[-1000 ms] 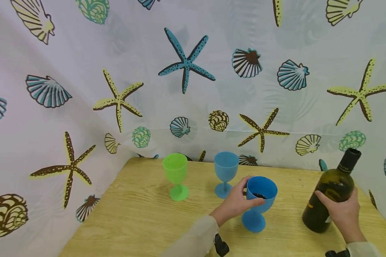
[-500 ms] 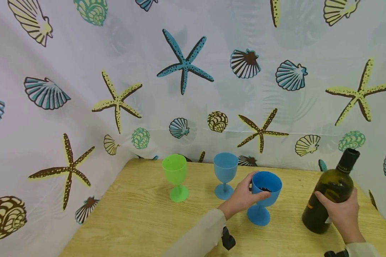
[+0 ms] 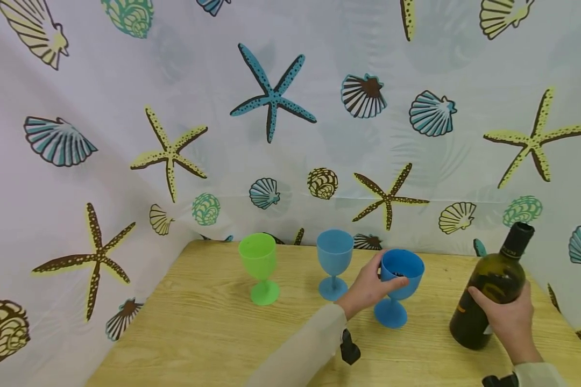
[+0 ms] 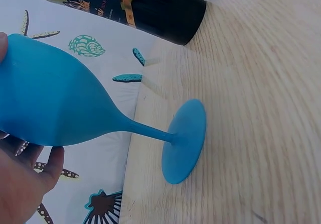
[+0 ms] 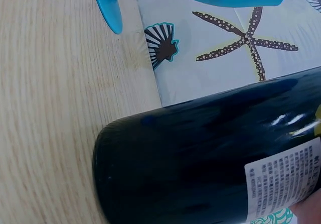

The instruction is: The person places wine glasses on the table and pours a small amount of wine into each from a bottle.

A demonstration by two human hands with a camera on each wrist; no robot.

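My left hand (image 3: 369,285) holds a dark blue plastic goblet (image 3: 406,287) by its bowl, thumb on the near side and fingers around the back. Something dark shows inside the bowl. In the left wrist view the goblet's stem and round foot (image 4: 185,141) appear close over the wooden table. My right hand (image 3: 510,320) grips a dark wine bottle (image 3: 479,306) around its body, and the bottle leans slightly right, its neck uncovered. A white printed label (image 5: 283,181) is visible on it in the right wrist view.
Behind my left hand stands a lighter blue goblet (image 3: 335,255), and farther left a green goblet (image 3: 259,260), both upright on the wooden table (image 3: 213,333). A white curtain (image 3: 213,70) printed with shells and starfish hangs around the table's back and sides.
My left hand has carried the dark blue goblet away from me and a little to the right, closer to the back of the table. The right hand and bottle have stayed almost still.
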